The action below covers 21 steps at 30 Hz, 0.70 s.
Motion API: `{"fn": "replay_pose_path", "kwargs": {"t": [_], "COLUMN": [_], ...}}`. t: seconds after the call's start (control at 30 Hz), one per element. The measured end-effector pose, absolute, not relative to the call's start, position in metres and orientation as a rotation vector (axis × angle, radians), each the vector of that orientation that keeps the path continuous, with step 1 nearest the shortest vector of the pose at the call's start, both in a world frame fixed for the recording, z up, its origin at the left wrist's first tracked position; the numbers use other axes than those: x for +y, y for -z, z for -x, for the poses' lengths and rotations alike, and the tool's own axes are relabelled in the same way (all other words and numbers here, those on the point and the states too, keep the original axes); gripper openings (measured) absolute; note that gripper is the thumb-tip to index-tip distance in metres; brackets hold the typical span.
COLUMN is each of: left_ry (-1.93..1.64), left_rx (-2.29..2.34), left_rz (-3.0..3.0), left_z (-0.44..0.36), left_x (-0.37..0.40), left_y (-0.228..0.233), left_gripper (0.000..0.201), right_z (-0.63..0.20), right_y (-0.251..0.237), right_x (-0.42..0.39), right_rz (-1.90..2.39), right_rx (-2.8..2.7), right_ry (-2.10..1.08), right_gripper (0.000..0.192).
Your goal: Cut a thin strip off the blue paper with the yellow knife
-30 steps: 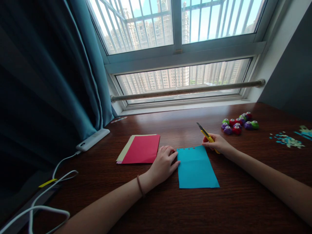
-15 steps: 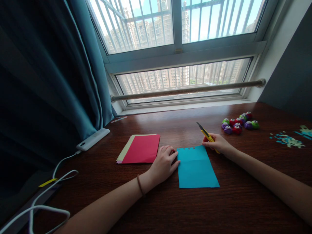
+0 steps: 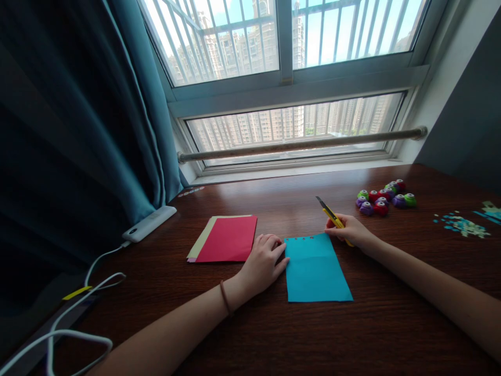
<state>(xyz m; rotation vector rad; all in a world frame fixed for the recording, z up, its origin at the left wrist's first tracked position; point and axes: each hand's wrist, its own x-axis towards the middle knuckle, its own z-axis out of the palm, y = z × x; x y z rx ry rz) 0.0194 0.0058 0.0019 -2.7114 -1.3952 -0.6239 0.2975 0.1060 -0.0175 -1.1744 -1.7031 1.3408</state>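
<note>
At five o'clock in view, flat on the surface (image 3: 274, 334), blue sheet (image 3: 318, 271); at its nine o'clock edge, left hand (image 3: 265, 261), unclamped, loosely curved, touching; near one o'clock, right hand (image 3: 349, 228), clamped on yellow cutter (image 3: 332, 218), blade (image 3: 320, 202) toward eleven.

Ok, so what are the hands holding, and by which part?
The right hand holds the yellow utility knife by its handle. The left hand grips nothing; it rests at the left edge of the blue sheet.

left wrist (image 3: 236, 293): thin, round brown band (image 3: 224, 298) | forearms (image 3: 183, 329): bare | fingers (image 3: 282, 265): bare
</note>
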Motion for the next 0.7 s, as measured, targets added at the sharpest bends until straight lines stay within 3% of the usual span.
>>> {"fn": "replay_pose_path", "kwargs": {"t": [0.7], "left_ry": [0.646], "left_rx": [-1.363], "left_rz": [2.758], "left_z": [-0.0185], "left_x": [0.0062], "left_y": [0.0003], "left_gripper": [0.027], "right_z": [-0.3], "right_y": [0.023], "right_x": [0.1086], "right_rz": [1.169], "right_rx": [-1.708], "right_ry": [-1.339], "right_gripper": [0.035]}}
